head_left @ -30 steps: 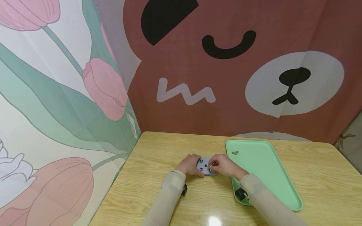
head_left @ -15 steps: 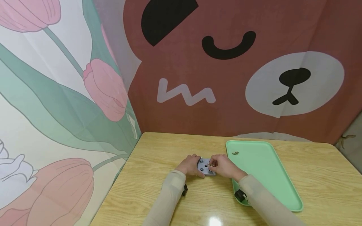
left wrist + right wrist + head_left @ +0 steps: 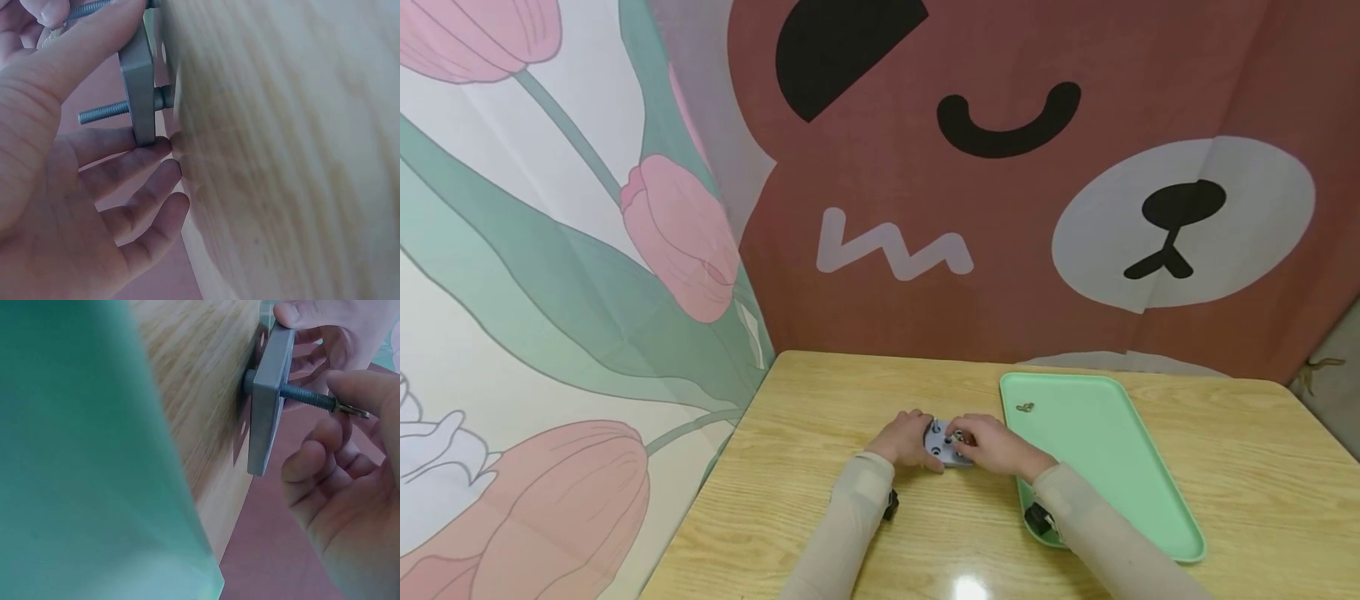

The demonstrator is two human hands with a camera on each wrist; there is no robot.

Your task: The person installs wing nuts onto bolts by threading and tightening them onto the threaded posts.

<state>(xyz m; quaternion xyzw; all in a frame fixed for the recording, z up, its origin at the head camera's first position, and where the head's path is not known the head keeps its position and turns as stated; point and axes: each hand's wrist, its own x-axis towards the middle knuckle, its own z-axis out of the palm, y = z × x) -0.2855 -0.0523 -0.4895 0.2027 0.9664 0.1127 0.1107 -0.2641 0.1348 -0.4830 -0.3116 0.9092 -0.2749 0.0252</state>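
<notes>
A grey metal plate [image 3: 945,458] with bolts standing up through it sits on the table in front of me. My left hand [image 3: 904,440] grips its left edge, thumb on the near side and fingers on the far side. My right hand [image 3: 997,445] is over the plate's right side. In the right wrist view, its thumb and fingers pinch a brass wing nut [image 3: 351,411] at the tip of a threaded bolt [image 3: 306,396]. Another bolt [image 3: 103,112] shows bare thread in the left wrist view. In the head view the fingers mostly hide the pinched nut.
To the right lies a light green tray [image 3: 1097,450], its left rim close to my right wrist. Small brass wing nuts [image 3: 1025,407] lie at the tray's far left corner. The wooden table [image 3: 820,400] ends at a printed cloth [image 3: 880,325] behind it.
The right hand's thumb and fingers have shifted around the wing nut, which is now more covered in the head view. The left hand and plate stay in place.
</notes>
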